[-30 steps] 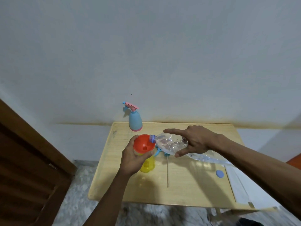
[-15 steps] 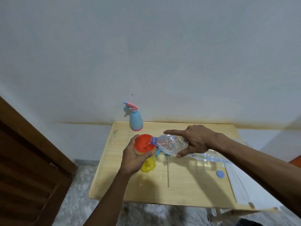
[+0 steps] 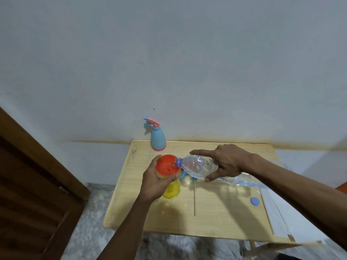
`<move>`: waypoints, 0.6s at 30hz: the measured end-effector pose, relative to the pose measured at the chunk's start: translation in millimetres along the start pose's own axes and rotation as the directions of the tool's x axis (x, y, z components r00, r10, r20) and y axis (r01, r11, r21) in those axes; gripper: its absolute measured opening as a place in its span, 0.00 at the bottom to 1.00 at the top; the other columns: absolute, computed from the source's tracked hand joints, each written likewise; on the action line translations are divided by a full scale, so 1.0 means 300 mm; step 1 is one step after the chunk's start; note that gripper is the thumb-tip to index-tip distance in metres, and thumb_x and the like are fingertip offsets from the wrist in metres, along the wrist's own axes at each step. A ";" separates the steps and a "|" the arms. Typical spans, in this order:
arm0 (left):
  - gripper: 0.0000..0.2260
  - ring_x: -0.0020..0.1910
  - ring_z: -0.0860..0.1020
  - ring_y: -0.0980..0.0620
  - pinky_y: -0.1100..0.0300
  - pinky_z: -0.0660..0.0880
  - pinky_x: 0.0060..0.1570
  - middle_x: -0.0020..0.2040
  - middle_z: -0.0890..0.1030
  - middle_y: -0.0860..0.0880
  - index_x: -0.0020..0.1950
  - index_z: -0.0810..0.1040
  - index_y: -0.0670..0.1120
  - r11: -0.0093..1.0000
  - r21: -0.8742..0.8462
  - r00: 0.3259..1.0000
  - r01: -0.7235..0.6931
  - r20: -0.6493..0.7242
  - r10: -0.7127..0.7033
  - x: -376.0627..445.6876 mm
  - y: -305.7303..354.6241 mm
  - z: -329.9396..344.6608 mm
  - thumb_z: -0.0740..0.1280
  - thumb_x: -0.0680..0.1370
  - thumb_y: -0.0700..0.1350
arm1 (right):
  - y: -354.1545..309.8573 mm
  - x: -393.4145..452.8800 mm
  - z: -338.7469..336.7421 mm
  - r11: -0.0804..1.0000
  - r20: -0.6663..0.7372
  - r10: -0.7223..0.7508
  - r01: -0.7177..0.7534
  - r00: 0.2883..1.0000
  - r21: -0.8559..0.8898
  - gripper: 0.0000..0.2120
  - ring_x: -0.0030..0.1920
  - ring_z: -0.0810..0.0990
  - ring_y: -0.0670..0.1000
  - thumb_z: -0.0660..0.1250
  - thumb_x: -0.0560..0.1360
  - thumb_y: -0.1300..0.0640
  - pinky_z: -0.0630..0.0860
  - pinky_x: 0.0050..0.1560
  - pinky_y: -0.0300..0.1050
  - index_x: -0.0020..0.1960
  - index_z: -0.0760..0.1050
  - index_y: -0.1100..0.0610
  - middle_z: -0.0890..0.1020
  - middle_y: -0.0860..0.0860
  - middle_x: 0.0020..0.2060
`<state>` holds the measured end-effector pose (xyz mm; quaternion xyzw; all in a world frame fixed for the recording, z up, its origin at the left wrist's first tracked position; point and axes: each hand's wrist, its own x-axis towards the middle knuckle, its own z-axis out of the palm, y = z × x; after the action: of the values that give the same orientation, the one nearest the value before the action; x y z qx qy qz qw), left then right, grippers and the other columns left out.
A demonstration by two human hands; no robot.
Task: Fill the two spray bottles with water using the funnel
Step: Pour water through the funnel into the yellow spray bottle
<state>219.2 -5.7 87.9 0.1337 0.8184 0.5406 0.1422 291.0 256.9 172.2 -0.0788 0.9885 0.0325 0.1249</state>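
An orange-red funnel (image 3: 167, 164) sits in the neck of a yellow spray bottle (image 3: 171, 190) on the wooden table (image 3: 216, 209). My left hand (image 3: 155, 180) grips the funnel and the bottle's top. My right hand (image 3: 228, 162) holds a crumpled clear water bottle (image 3: 197, 167) tipped sideways, its blue-ringed mouth over the funnel's bowl. A light blue spray bottle (image 3: 158, 139) with a pink trigger head stands upright at the table's back edge. A turquoise part (image 3: 183, 175), partly hidden, lies behind the yellow bottle.
A blue bottle cap (image 3: 255, 201) lies on the table's right side. Crumpled clear plastic (image 3: 242, 182) lies under my right forearm. A brown wooden door (image 3: 32, 194) stands at the left. A white wall rises behind the table; grey floor lies below.
The water bottle's mouth has moved left, from beside the funnel's rim to over its bowl. My left hand stays on the funnel.
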 end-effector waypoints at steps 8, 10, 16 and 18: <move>0.42 0.61 0.76 0.51 0.60 0.75 0.58 0.63 0.75 0.54 0.75 0.65 0.53 1.000 -0.007 1.000 0.008 0.002 -0.008 0.000 0.002 0.001 0.82 0.65 0.53 | 0.005 0.003 0.020 0.999 -0.010 0.003 -0.002 1.000 0.034 0.46 0.37 0.73 0.54 0.63 0.68 0.23 0.70 0.39 0.48 0.78 0.45 0.31 0.72 0.46 0.29; 0.42 0.62 0.77 0.50 0.57 0.76 0.60 0.63 0.75 0.54 0.75 0.65 0.54 1.000 -0.007 1.000 0.008 0.004 -0.008 0.002 0.000 0.002 0.82 0.65 0.53 | 0.006 -0.001 0.033 0.998 -0.026 0.007 -0.005 1.000 0.062 0.46 0.37 0.72 0.54 0.63 0.68 0.23 0.70 0.38 0.47 0.78 0.45 0.31 0.75 0.48 0.31; 0.43 0.62 0.76 0.49 0.50 0.77 0.63 0.62 0.76 0.54 0.74 0.67 0.53 1.000 0.015 1.000 0.000 -0.021 0.000 0.012 -0.008 0.007 0.83 0.63 0.53 | -0.018 -0.037 0.096 0.931 -0.172 0.099 -0.030 0.980 0.365 0.47 0.44 0.81 0.55 0.65 0.66 0.22 0.75 0.46 0.46 0.77 0.44 0.27 0.86 0.49 0.46; 0.43 0.62 0.76 0.49 0.51 0.77 0.62 0.63 0.76 0.53 0.74 0.67 0.52 1.000 0.022 1.000 -0.003 -0.029 0.004 0.013 -0.011 0.010 0.83 0.63 0.53 | -0.037 -0.057 0.111 0.878 -0.252 0.164 -0.024 0.954 0.479 0.46 0.45 0.83 0.55 0.66 0.65 0.22 0.74 0.46 0.45 0.76 0.44 0.25 0.84 0.48 0.49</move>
<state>216.4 -2.8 83.5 0.1288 0.8260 0.5337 0.1279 317.1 251.1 143.6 -0.0016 0.9769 -0.2137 -0.0051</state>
